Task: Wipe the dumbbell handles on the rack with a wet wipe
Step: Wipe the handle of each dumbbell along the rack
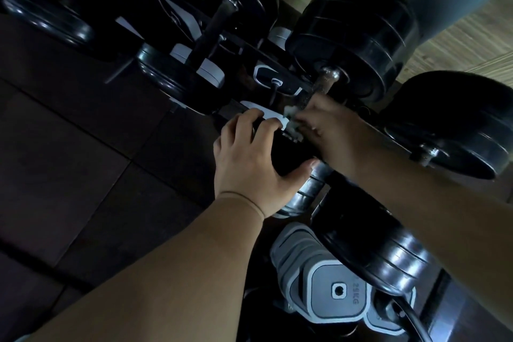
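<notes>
left hand (249,158): fingers wrapped over black dumbbell head (288,153)
right hand (333,130): pinching wet wipe (293,119) onto chrome handle (323,83), 1 o'clock of the left

The left grip (249,164) lay over a dark dumbbell head (286,155), fingers curled over its far edge and thumb hooked round the near side; just beside it, the right grip (333,130) pinched a crumpled white wet wipe (292,119) against the lower end of a chrome handle (323,83); that handle ran up into a large black weight (352,36); nearer the camera sat a grey dumbbell (333,294) marked 25KG; dark floor tiles (69,147) filled the left side, and pale wood flooring (458,44) showed at upper right.
</notes>
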{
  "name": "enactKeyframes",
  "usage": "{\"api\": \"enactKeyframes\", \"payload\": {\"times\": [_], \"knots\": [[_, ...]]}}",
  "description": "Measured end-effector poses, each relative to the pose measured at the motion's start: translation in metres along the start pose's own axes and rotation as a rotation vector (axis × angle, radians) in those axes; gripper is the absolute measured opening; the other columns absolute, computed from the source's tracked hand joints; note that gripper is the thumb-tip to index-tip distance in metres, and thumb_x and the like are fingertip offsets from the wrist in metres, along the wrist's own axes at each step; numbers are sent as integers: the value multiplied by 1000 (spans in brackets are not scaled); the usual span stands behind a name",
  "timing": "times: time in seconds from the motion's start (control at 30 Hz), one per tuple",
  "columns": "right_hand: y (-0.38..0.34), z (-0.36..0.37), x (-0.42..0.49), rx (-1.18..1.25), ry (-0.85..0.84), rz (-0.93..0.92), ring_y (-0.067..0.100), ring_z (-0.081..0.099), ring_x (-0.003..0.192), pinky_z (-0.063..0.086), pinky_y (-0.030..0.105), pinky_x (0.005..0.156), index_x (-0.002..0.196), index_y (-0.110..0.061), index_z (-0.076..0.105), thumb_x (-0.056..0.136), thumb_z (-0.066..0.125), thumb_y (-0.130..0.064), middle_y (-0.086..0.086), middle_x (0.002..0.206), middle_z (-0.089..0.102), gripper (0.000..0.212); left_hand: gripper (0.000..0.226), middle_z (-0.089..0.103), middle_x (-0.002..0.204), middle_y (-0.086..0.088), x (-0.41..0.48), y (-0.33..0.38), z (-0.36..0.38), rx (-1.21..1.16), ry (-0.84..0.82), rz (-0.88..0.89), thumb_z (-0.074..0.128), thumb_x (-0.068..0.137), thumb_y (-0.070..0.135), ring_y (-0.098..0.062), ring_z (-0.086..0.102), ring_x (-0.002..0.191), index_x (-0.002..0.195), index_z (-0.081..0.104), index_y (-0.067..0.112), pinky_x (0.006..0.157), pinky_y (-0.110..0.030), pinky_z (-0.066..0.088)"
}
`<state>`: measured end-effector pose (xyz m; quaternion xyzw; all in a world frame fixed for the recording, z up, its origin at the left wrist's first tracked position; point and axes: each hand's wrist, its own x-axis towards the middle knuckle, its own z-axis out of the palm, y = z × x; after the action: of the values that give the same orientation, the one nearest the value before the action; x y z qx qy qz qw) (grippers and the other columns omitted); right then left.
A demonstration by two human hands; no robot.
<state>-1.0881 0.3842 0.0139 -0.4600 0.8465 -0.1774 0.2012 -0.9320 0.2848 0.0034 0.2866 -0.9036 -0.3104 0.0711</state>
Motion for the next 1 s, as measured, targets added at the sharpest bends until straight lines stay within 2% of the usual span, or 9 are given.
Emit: {"api": "enactKeyframes", "payload": {"times": [0.13,0.27,0.37,0.47,0.57,0.67,0.83,0.9,1.0], "knots": [[2,-10,7,-9,-26,-24,21,63,99,49,27,79,128,-13,61,92,64,-8,5,116,57,36,77,49,145,0,0,0,0,-4,1,-2,62,73,81,-32,45,134,127,60,26,102,-57,45],[7,-14,19,-54,70,101,16,59,94,49,25,82,119,-14,68,96,60,-15,1,112,52,24,77,49,145,1,0,-1,0,1,-1,-2,62,73,82,-32,45,134,128,61,27,102,-56,45],[-1,-5,6,-33,-65,15,11,57,94,47,23,83,118,-13,71,96,61,-11,-3,107,50,24,78,49,146,1,0,0,0,-2,-6,-7,61,73,82,-31,45,134,129,60,27,103,-57,45],[-4,-9,6,-28,-154,-85,17,61,91,53,32,79,117,-14,72,94,65,-10,-1,104,53,25,77,49,146,1,0,0,0,2,-10,-9,61,73,81,-31,45,134,128,60,28,103,-57,45],[7,-22,20,-40,-10,28,11,60,83,51,17,73,108,-14,73,96,61,-15,-8,103,50,17,75,49,144,1,0,-1,0,-3,-1,-4,64,74,80,-31,46,132,127,59,28,102,-57,46],[15,-20,23,-100,130,109,21,63,90,53,26,80,111,-10,73,97,60,-20,3,108,56,21,74,50,143,1,0,-1,1,-3,14,0,66,73,79,-31,47,131,127,60,28,102,-56,46],[3,-2,1,-19,-112,-97,12,59,83,44,18,75,116,-23,73,95,67,-19,-11,88,43,22,77,50,145,0,0,-2,1,3,2,1,65,73,79,-32,46,132,128,60,26,101,-58,46],[10,-5,7,-7,21,-25,10,58,78,40,9,69,112,-20,74,93,69,-18,-9,89,48,20,76,50,144,0,0,-2,1,4,7,4,65,73,79,-32,47,132,128,60,27,101,-58,46],[22,-10,18,45,272,214,9,61,80,42,6,68,104,-12,76,92,68,-18,2,103,62,15,76,50,144,1,-1,-2,2,2,14,8,65,73,79,-33,47,132,128,60,26,100,-57,47]]}}
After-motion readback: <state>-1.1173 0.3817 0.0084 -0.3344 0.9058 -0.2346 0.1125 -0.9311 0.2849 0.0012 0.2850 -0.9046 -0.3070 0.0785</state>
